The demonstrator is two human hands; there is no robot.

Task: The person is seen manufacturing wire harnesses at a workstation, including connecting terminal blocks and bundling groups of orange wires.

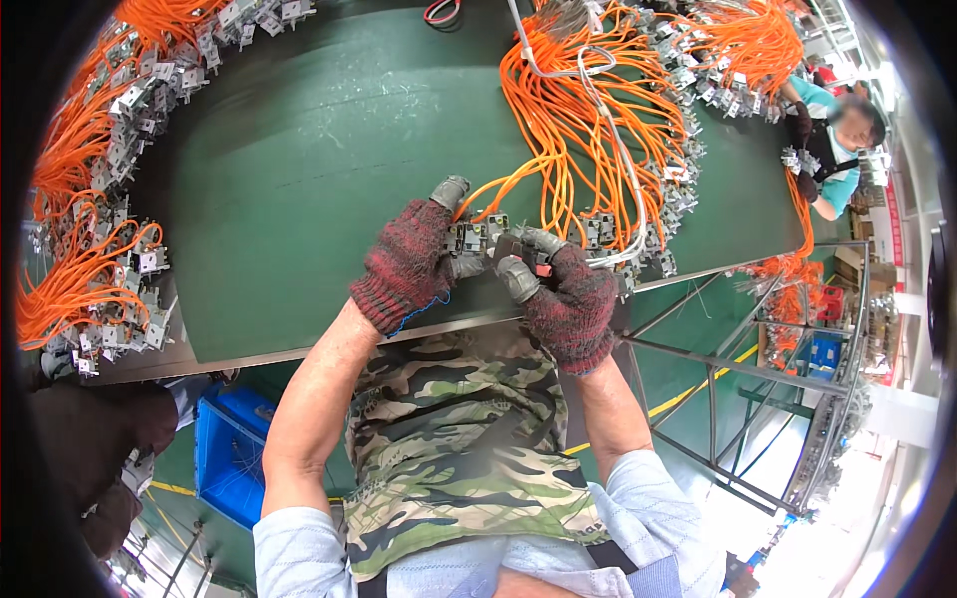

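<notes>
Left hand (407, 259) clamped on grey connectors (474, 237), count unclear; right hand (572, 307) pinching one dark piece (508, 245); one blue crate (208, 463)

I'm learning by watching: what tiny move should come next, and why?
Perhaps the right hand should ease its small dark piece toward the grey connectors: it seems pinched in that hand's grip, right beside them, and the left hand is at their other side.

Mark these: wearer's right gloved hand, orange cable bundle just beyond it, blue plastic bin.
Right gloved hand (571, 311), head view: back of the knitted glove.
Orange cable bundle (560, 125), head view: the cables' left-middle stretch.
Blue plastic bin (208, 463), head view: its left wall.
</notes>
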